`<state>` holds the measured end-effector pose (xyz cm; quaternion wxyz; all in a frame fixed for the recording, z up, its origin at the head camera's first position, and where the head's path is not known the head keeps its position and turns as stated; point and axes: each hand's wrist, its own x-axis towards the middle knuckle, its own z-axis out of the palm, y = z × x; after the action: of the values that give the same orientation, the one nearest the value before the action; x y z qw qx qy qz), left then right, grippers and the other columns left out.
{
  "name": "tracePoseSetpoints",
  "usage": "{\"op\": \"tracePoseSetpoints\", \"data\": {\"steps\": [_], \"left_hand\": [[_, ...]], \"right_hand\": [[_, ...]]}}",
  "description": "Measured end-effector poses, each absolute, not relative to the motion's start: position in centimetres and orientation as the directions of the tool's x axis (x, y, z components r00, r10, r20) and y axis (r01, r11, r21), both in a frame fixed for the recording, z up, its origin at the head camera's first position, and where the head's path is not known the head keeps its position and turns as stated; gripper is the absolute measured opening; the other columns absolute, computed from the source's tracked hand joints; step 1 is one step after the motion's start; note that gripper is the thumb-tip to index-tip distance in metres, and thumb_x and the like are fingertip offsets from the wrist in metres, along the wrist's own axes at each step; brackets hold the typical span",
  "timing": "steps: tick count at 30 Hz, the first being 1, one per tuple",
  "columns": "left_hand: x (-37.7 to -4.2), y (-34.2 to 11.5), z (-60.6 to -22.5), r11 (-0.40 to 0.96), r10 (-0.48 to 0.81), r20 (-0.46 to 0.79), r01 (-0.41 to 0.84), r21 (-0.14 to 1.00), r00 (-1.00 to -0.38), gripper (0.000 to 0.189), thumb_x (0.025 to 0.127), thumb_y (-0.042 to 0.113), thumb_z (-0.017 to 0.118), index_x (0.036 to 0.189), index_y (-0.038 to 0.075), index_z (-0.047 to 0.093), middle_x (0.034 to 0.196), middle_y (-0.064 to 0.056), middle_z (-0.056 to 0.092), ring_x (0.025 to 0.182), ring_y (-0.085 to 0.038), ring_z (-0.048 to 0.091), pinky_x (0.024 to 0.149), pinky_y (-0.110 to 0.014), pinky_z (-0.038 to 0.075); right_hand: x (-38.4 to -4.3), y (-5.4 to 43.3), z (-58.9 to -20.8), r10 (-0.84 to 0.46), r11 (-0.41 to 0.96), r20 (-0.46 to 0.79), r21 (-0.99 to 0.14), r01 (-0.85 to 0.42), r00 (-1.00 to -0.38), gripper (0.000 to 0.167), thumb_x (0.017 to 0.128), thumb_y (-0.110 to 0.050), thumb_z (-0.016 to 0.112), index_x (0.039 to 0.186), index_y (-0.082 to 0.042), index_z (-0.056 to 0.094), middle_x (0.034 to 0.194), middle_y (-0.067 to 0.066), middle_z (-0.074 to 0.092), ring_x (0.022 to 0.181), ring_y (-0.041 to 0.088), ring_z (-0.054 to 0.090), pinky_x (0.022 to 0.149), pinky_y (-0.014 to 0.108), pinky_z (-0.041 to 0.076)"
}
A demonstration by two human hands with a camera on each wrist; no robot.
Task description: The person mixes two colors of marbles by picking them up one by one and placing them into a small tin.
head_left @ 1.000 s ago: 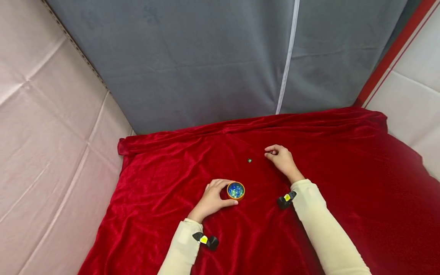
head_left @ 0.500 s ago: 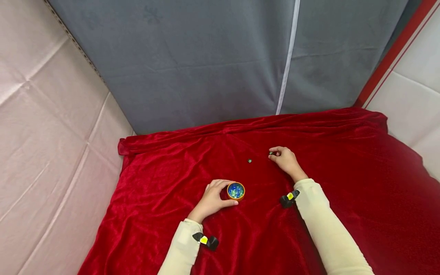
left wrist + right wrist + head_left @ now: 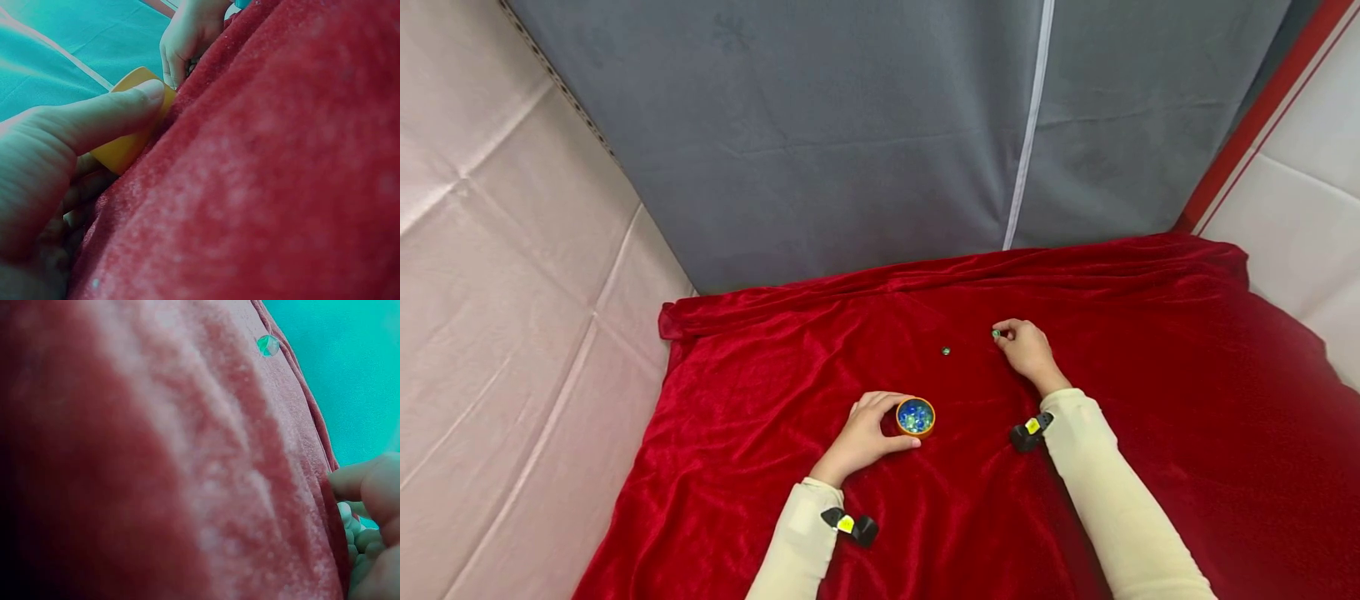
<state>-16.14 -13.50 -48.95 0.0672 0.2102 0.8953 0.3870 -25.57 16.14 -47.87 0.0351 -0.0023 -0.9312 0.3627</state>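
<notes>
My left hand (image 3: 865, 429) holds a small orange-yellow cup (image 3: 933, 422) on the red cloth, thumb on one side and fingers on the other. Blue and green glass marbles (image 3: 913, 416) lie inside it. The left wrist view shows the thumb along the cup's yellow wall (image 3: 119, 150). Farther off to the right, my right hand (image 3: 1030, 354) pinches a green marble (image 3: 996, 333) between thumb and forefinger, close to the cloth. In the right wrist view that marble is hidden by the hand (image 3: 381, 506). Another greenish marble (image 3: 946, 351) lies loose between both hands.
Wrinkled red velvet cloth (image 3: 760, 375) covers the work surface. A grey curtain (image 3: 835, 150) hangs behind it, with pale panels (image 3: 512, 292) at the sides. Each sleeve carries a black wrist camera (image 3: 1028, 433).
My right hand has shifted slightly right, and a green marble has come into sight at its fingertips. The left hand, the cup and the loose marble have stayed put.
</notes>
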Motion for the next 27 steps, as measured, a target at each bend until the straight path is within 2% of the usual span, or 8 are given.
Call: {"op": "tracePoseSetpoints", "data": {"steps": [13,27], "left_hand": [[-16.0,-13.6,-49.2,0.619,0.424,0.057,0.336,0.710,-0.904,0.061,0.071,0.036,0.084,0.125,0.018,0.063,0.125,-0.001,0.060,0.123,-0.021,0.046,0.102,-0.044,0.032],[-16.3,-13.5,-49.0,0.623,0.430,0.046,0.334,0.707,-0.901,0.061,0.072,0.037,0.084,0.126,0.020,0.062,0.127,0.000,0.059,0.124,-0.021,0.045,0.103,-0.045,0.031]], "right_hand": [[-25.0,15.6,-47.4,0.057,0.651,0.021,-0.759,0.021,-0.998,0.025,0.092,-0.011,0.059,0.115,-0.001,0.066,0.081,0.006,0.053,0.074,0.019,0.047,0.069,0.029,0.036],[-22.5,12.5,-45.3,-0.061,0.620,0.081,-0.778,-0.101,-0.995,0.022,0.092,-0.012,0.063,0.112,-0.004,0.068,0.083,0.006,0.050,0.069,0.016,0.043,0.063,0.027,0.035]]}}
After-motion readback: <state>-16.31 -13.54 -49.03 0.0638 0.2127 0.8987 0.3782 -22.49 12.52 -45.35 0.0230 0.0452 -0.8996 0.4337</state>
